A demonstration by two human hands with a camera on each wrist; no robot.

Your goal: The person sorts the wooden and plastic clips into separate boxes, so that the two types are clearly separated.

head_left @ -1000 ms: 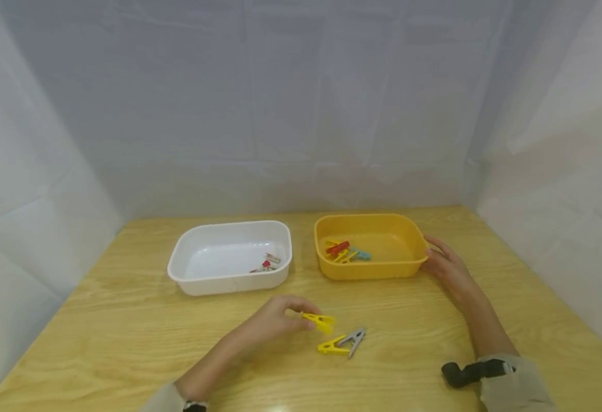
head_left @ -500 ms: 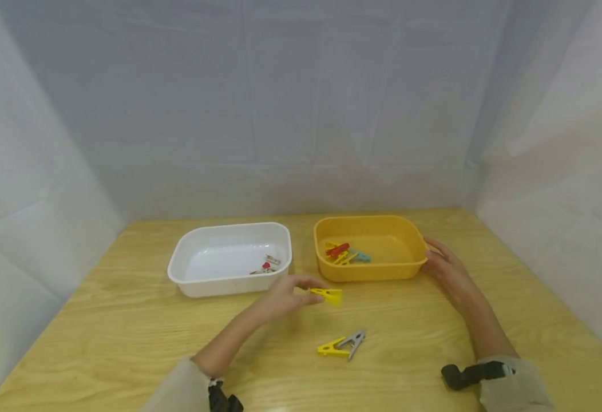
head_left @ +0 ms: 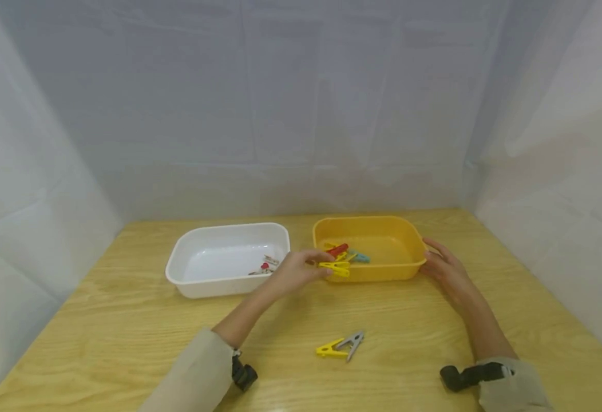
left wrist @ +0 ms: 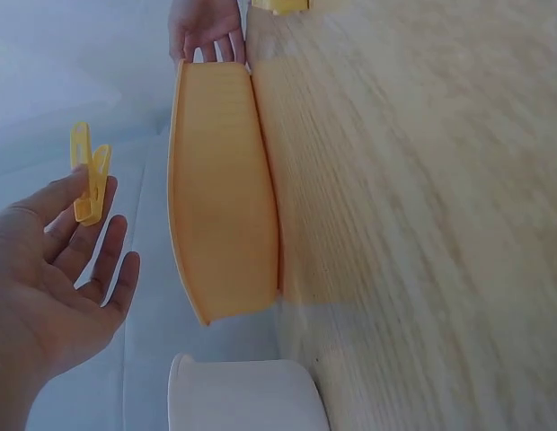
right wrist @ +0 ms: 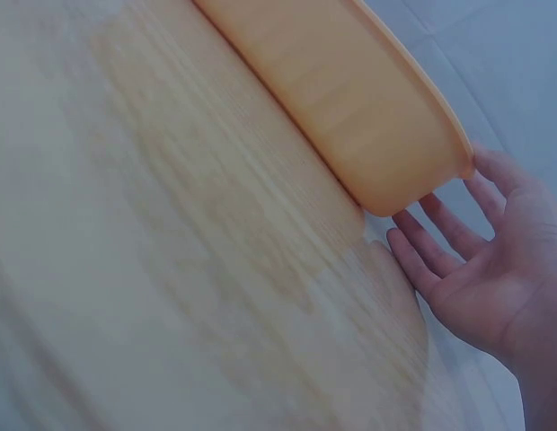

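My left hand (head_left: 317, 266) pinches a yellow clothespin (head_left: 336, 267) in the air, just in front of the near left wall of the yellow tub (head_left: 399, 270). The left wrist view shows that clothespin (left wrist: 88, 175) at my fingertips (left wrist: 74, 199), beside the tub (left wrist: 225, 189). Inside the tub lie a red clothespin (head_left: 337, 249), a blue one (head_left: 361, 256) and yellow ones. My right hand (head_left: 437, 258) rests with straight fingers against the tub's right end, and the right wrist view shows the same hand (right wrist: 458, 260) against the tub (right wrist: 350, 99).
A white tub (head_left: 198, 286) stands left of the yellow one, with a few small clothespins (head_left: 264, 266) inside. A yellow clothespin (head_left: 330, 348) and a grey clothespin (head_left: 353, 341) lie together on the wooden table (head_left: 126, 320) near the front. White curtains close in the sides and back.
My left hand lifted the yellow clothespin off the table and carried it away from me, up to the yellow tub's near left wall. The right hand stayed against the tub.
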